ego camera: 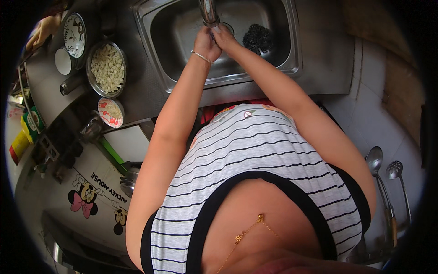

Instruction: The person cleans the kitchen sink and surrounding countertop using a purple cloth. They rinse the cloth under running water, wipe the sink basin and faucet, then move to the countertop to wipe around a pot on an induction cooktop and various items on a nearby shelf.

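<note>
My left hand [206, 44], with a bracelet at the wrist, is under the metal faucet [209, 13] over the stainless steel sink [178, 65]. Against it presses my right hand [224, 37]. The two hands touch, and their fingers are partly hidden by the faucet and by each other. Nothing held shows between them. To the right of my right hand, a dark, crinkled clump [257, 38] lies on the sink floor; what it is made of I cannot tell. Part of the round drain [228, 28] shows behind my hands.
Left of the sink stand a metal bowl [89, 77] of chopped pale food, a small patterned bowl [105, 109] with minced food, a decorated bowl [74, 34] and a white cup [64, 61]. Another person's hand [42, 34] appears far left. A ladle [374, 158] and skimmer [395, 168] hang at right.
</note>
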A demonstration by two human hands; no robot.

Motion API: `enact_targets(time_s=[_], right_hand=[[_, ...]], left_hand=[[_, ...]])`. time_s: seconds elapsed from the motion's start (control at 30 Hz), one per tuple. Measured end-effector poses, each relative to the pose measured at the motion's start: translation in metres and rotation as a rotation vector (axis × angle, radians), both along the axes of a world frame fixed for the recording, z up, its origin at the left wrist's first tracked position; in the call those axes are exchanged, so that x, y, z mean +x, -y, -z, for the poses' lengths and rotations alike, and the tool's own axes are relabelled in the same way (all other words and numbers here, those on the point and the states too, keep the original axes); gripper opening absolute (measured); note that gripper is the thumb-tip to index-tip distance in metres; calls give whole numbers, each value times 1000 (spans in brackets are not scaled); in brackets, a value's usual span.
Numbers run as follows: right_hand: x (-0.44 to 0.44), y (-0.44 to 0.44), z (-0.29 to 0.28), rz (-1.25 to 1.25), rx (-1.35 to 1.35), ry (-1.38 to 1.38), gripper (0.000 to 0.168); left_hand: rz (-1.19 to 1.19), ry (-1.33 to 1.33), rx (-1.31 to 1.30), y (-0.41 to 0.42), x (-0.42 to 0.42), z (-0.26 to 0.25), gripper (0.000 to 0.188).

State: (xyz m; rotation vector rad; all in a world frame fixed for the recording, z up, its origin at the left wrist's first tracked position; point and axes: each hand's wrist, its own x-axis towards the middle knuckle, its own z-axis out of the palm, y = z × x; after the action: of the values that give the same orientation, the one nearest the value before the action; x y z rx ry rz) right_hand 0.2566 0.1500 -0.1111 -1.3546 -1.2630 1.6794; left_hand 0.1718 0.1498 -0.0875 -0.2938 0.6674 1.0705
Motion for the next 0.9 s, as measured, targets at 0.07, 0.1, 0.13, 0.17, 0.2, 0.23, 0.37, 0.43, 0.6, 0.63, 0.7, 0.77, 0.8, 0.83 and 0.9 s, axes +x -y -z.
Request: enact_targets(time_s=[0.07,0.1,0.13,0.17,0.2,0.23,0.37,0.43,0.6,0.63,0.7,0.77,0.8,0.83,0.9], right_hand=[[2,6,11,-128,192,82,42],[3,12,6,-117,236,143,44],[2,23,0,-123,281,195,45],[2,28,-6,-128,328,246,46],[4,18,1,-78,267,205,46],[13,8,-17,-97,109,111,45],[13,-2,-13,-118,213,215,41],[11,-6,-5,-130,224,218,40],[10,-13,14,-205,115,255,34],[11,-14,16,-212,132,255,34],[12,-16,17,-228,167,254,32],[11,-14,26,-209,132,272,29],[11,-13,27,-201,112,285,28],[13,-10,28,-193,96,315,27],[15,-6,30,-180,64,377,27]], left_hand=[[-60,-195,-200,-6,-12,-11,53],[-79,-292,-298,-11,-14,-27,53],[-36,-294,-230,-7,-22,-27,65],[-46,-270,-210,-5,-23,-20,66],[-55,-249,-186,-4,-21,-9,68],[-68,-227,-165,-2,-21,4,69],[-50,-240,-155,6,-16,4,85],[-45,-179,-121,8,-16,4,74],[-2,-215,-192,12,-9,11,70],[9,-209,-202,13,-8,10,69],[5,-202,-211,14,-7,15,67],[-27,-195,-209,18,-3,36,63],[-20,-198,-205,19,0,39,62],[-13,-201,-201,20,4,43,61],[28,-232,-224,23,11,42,59]])
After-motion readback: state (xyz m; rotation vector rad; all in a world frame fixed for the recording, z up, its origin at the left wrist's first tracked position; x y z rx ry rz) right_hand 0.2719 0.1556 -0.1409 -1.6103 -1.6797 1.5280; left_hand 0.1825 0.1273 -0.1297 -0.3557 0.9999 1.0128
